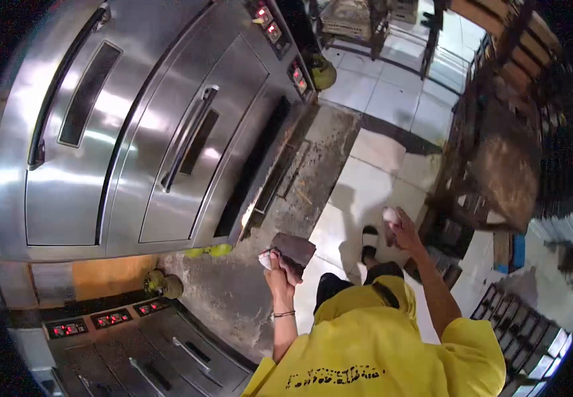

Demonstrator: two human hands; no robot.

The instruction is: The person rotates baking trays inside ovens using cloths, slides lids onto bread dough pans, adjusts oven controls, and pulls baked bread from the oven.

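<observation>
My left hand (277, 278) is closed around a dark brown cloth-like pad (296, 251), which spreads out past the fingers to the right. A whitish bit (265, 259) shows at the fingertips of that hand; I cannot make out what it is. My right hand (403, 233) is raised over the tiled floor, its fingers closed on a small whitish bundle (390, 214), perhaps folded cloth. To the left and ahead stands a large steel deck oven (161, 132) with long bar handles. Both hands are apart from it.
A second steel oven (141, 344) with red displays is at the lower left. A dark wooden rack (498, 152) stands along the right, with a slatted rack (518, 324) below it. White tiles (366, 172) meet a stained concrete strip (220, 298) beside the ovens.
</observation>
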